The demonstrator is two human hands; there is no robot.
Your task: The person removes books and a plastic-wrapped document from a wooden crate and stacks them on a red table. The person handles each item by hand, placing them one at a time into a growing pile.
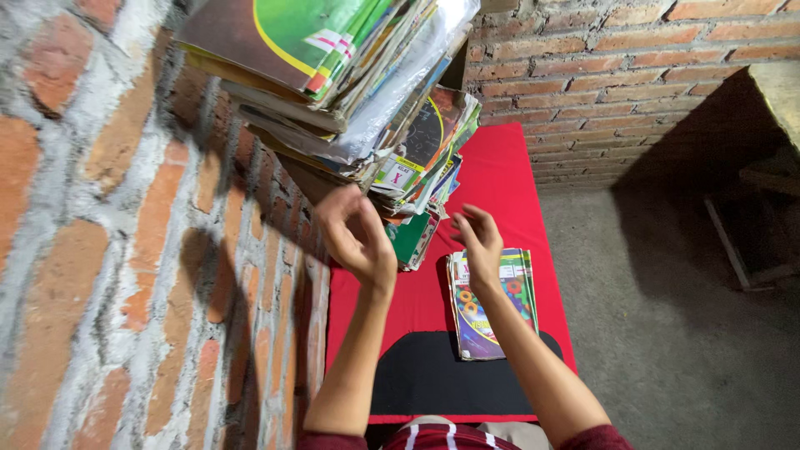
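Tall book stack (350, 92) against brick wall (125, 250), at mat's (500, 175) left side. Small book pile (492, 304) lies right of it, nearer, on mat. Floor (667, 317) right.

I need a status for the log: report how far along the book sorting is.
Done: a small stack of books lies flat on the red mat. In hand: the left hand and right hand are raised, empty, at the foot of the tall pile by the brick wall. Left: most books sit in that leaning pile.
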